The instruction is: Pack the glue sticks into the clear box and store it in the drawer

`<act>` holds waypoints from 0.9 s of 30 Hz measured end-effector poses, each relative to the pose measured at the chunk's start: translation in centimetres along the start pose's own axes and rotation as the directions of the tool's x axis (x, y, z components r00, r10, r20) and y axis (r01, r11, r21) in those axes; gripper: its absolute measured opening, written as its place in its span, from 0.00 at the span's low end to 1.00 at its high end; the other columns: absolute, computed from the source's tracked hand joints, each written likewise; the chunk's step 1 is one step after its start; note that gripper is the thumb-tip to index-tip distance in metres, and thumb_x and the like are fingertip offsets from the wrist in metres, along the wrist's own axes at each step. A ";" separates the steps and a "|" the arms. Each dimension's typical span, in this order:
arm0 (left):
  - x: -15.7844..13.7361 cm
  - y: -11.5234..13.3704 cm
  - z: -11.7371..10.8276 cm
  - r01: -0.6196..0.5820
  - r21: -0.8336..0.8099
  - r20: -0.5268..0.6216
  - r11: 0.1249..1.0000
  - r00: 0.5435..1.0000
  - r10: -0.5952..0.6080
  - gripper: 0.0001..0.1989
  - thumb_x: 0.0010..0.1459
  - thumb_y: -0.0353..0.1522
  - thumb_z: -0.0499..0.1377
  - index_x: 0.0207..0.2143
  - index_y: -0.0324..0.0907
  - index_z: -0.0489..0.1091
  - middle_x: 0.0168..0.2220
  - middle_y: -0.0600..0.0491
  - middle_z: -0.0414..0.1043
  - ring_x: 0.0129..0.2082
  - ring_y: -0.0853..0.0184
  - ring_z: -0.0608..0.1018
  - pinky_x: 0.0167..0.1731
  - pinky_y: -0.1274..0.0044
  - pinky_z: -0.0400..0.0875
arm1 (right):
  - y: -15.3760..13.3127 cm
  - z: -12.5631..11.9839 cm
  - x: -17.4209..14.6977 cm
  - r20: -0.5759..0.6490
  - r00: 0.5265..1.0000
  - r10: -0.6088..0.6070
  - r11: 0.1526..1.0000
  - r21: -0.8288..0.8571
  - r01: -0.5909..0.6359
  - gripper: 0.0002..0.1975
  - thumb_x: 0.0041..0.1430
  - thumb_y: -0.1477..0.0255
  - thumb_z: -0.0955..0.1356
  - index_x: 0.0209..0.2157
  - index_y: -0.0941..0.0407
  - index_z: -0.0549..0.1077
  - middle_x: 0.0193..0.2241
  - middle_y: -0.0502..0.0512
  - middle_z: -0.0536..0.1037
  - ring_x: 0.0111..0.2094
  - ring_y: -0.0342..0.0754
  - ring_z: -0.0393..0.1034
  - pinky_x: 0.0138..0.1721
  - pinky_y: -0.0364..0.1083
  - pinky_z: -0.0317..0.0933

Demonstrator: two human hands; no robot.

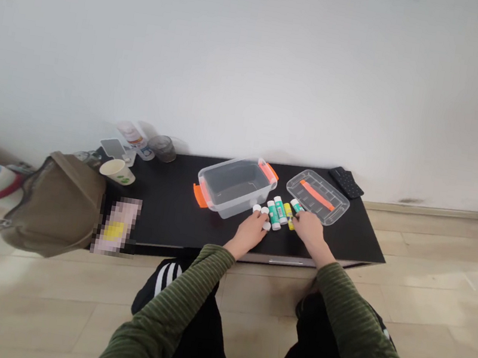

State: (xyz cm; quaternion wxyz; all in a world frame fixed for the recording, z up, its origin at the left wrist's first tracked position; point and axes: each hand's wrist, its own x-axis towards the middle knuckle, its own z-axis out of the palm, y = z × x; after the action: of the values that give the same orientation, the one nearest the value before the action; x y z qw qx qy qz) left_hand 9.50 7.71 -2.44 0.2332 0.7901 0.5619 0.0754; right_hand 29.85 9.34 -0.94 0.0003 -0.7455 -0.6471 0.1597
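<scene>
Side by side on the black tabletop lies a row of glue sticks, green ones with white caps (pixel 279 209) and a yellow one (pixel 288 211) among them. My left hand (pixel 249 233) is closed over the left end of the row, with white caps showing around its fingers. At the right end, my right hand (pixel 311 234) has its fingers closed on a green glue stick (pixel 296 204); part of that stick is hidden. Just behind the row stands a clear plastic box (pixel 232 207) without its lid, orange latches at both ends. Its clear lid (pixel 328 217) with an orange handle lies behind my right hand.
A black keypad-like object (pixel 346 182) lies at the back right. To the left are a paper cup (pixel 117 172), a glass (pixel 163 147), a white bottle (pixel 136 140), a phone-like slab (pixel 112 148) and a brown bag (pixel 56 204). A wall (pixel 256 73) rises behind the black table (pixel 169 216).
</scene>
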 end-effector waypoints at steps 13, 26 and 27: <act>-0.4 -0.1 -0.5 0.016 -0.025 -0.004 1.000 1.000 -0.016 0.10 0.59 0.31 0.59 0.44 0.43 0.70 0.51 0.44 0.70 0.51 0.55 0.75 0.43 0.71 0.70 | 1.6 0.5 1.3 -0.113 0.994 0.010 0.999 -0.047 -0.016 0.18 0.66 0.69 0.64 0.54 0.60 0.70 0.51 0.67 0.70 0.54 0.58 0.68 0.46 0.50 0.65; 0.9 -1.8 -1.3 -0.026 -0.631 -0.198 0.775 0.972 -0.129 0.09 0.55 0.32 0.64 0.39 0.43 0.68 0.40 0.51 0.79 0.38 0.64 0.80 0.44 0.71 0.72 | 1.9 0.4 1.1 -0.044 0.991 0.126 0.986 -0.103 -0.130 0.18 0.68 0.67 0.62 0.52 0.63 0.73 0.51 0.70 0.67 0.53 0.60 0.69 0.45 0.51 0.66; 1.2 -1.8 -1.1 -0.025 -0.692 -0.186 0.722 0.972 -0.144 0.10 0.55 0.32 0.64 0.39 0.43 0.69 0.39 0.50 0.79 0.38 0.65 0.80 0.44 0.70 0.73 | 2.0 0.4 1.1 -0.044 0.991 0.124 0.987 -0.099 -0.128 0.18 0.68 0.68 0.62 0.52 0.63 0.73 0.52 0.70 0.67 0.53 0.60 0.69 0.45 0.51 0.66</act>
State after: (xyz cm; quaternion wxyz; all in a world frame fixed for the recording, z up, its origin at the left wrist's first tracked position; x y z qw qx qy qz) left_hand 7.93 9.58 -2.43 0.4468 0.6140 0.5415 0.3609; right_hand 31.79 9.97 -1.97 -0.0353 -0.7869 -0.6058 0.1121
